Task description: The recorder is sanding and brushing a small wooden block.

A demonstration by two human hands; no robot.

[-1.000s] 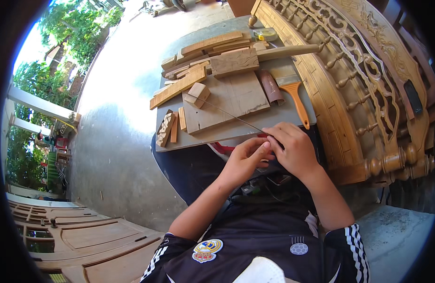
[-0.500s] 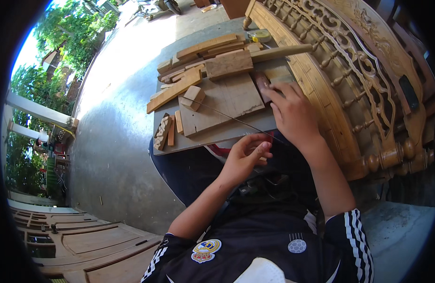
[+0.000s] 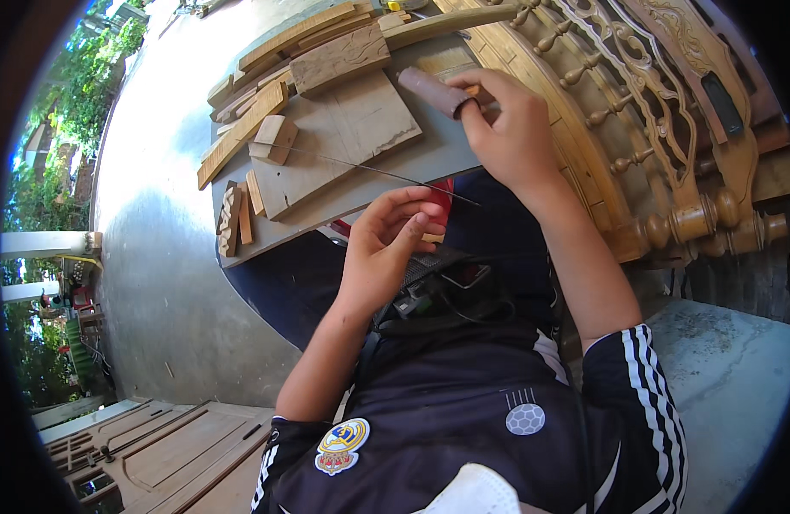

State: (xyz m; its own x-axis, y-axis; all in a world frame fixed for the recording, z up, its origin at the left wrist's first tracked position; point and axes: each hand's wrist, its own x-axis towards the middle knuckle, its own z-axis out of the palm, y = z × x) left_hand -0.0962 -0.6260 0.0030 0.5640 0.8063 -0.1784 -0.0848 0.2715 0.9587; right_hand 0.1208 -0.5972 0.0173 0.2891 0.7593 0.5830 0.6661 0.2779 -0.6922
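My right hand [image 3: 511,128] is closed around a curled strip of brown sandpaper [image 3: 429,92], lifted over the right side of the work table. Near the front edge, my left hand [image 3: 386,236] has loosely bent fingers with nothing visible in them. A thin dark rod [image 3: 374,170] slants across a flat wooden board [image 3: 344,141] and runs past my left fingertips; whether they touch it I cannot tell. On the board rest a small wooden block [image 3: 273,139] and a larger wooden block [image 3: 339,64].
Wooden strips [image 3: 296,36] are stacked at the table's far side. A carved piece [image 3: 229,221] lies at the left corner of the grey tabletop [image 3: 314,221]. Carved wooden furniture [image 3: 618,111] stands close on the right. Wooden panels [image 3: 168,454] lie at lower left.
My right hand has picked the sandpaper up off the tabletop, where it lay beside the board. The view has shifted, so the table appears further up and left. My left hand stays near the edge.
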